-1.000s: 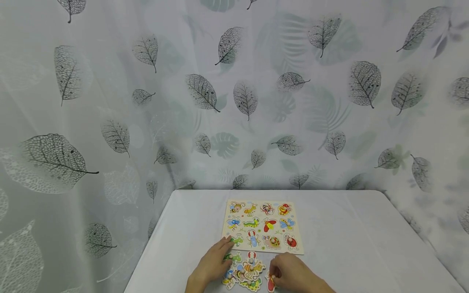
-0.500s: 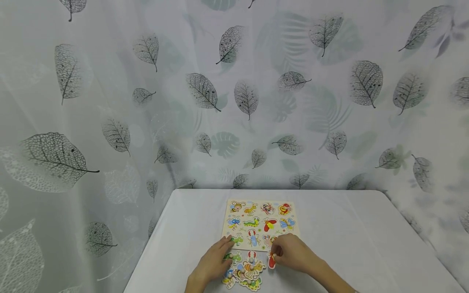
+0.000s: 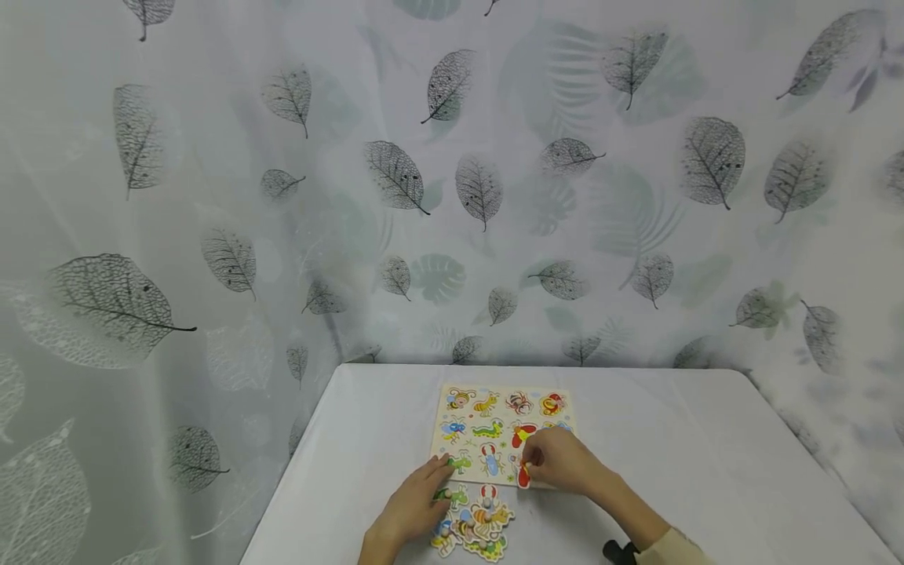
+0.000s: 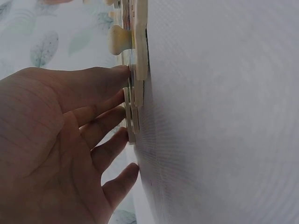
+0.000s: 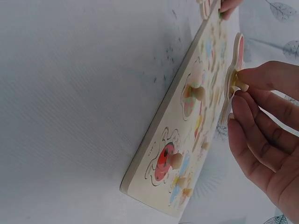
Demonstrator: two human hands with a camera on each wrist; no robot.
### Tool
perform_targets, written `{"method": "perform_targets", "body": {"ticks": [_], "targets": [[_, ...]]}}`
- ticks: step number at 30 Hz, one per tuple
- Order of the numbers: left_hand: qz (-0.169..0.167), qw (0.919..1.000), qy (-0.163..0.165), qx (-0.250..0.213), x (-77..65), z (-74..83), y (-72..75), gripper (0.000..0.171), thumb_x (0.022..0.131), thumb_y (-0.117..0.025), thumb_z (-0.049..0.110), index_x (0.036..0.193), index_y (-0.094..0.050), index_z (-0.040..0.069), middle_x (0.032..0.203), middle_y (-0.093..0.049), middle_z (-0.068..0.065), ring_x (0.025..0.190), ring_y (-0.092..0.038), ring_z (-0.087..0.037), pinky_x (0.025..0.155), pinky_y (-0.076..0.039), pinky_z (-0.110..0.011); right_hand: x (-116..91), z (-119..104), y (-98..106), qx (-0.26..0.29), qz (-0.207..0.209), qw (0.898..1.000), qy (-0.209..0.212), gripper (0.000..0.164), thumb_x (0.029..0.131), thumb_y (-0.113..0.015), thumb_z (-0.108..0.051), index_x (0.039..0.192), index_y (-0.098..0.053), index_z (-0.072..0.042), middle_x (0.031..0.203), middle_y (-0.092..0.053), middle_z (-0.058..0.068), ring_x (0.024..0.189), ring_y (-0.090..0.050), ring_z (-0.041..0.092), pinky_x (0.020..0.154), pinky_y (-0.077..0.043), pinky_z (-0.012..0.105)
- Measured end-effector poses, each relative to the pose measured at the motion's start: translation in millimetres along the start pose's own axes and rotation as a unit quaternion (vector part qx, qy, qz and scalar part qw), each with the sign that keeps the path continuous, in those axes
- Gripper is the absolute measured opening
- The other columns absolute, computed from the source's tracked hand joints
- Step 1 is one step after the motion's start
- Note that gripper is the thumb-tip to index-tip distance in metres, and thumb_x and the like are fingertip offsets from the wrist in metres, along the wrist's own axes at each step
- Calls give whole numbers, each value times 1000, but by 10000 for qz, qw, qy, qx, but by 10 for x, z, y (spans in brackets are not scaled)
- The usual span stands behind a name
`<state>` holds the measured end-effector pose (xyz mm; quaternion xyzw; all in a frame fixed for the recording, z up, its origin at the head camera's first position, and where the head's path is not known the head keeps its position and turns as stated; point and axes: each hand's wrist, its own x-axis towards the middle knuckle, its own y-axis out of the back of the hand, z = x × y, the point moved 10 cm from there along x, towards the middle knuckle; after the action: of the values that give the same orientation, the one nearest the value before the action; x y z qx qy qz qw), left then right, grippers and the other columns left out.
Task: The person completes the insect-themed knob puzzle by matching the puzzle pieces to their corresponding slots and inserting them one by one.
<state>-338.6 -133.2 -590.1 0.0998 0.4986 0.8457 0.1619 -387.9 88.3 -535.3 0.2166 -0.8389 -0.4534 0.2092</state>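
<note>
**Red-winged insect piece (image 3: 523,475) now over the puzzle board (image 3: 475,449)**

Half a second ago it lay nearer the person. The right hand's (image 3: 561,461) fingers (image 5: 245,114) pinch its pale wooden knob (image 5: 241,86). Its long axis runs near-to-far, a red wing nearest. The left hand (image 3: 413,506), loosely spread, touches the pile (image 3: 487,524).

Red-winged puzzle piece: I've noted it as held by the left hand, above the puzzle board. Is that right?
Wrong hand: the right hand holds the red-winged puzzle piece, as the right wrist view shows. It is above the puzzle board, as you noted.
</note>
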Motion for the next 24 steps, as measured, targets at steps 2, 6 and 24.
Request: {"method": "perform_targets", "body": {"ticks": [2, 6, 24], "targets": [[-1, 10000, 0, 10, -3, 0, -4, 55, 95, -73, 23, 147, -57, 11, 162, -45, -6, 149, -42, -34, 118, -38, -56, 39, 21, -7, -43, 48, 10000, 38, 14, 80, -83, -8, 81, -74, -20, 73, -62, -19, 67, -54, -1, 61, -50, 22], [20, 10000, 5, 66, -7, -1, -5, 55, 95, -73, 23, 147, -57, 11, 162, -45, -6, 149, -42, -34, 117, -39, -56, 131, 68, -15, -188, 97, 9998, -42, 14, 80, -84, -10, 82, -74, -20, 73, -61, -20, 67, -54, -1, 62, -50, 23], [30, 9999, -10, 107, 3, -5, -16, 55, 96, -72, 23, 148, -56, 11, 163, -44, -5, 150, -41, -32, 119, -37, -54, 418, 384, 1, -531, 177, 9944, -895, 16, 80, -83, -9, 81, -72, -20, 75, -60, -13, 69, -53, 7, 63, -49, 29]]}}
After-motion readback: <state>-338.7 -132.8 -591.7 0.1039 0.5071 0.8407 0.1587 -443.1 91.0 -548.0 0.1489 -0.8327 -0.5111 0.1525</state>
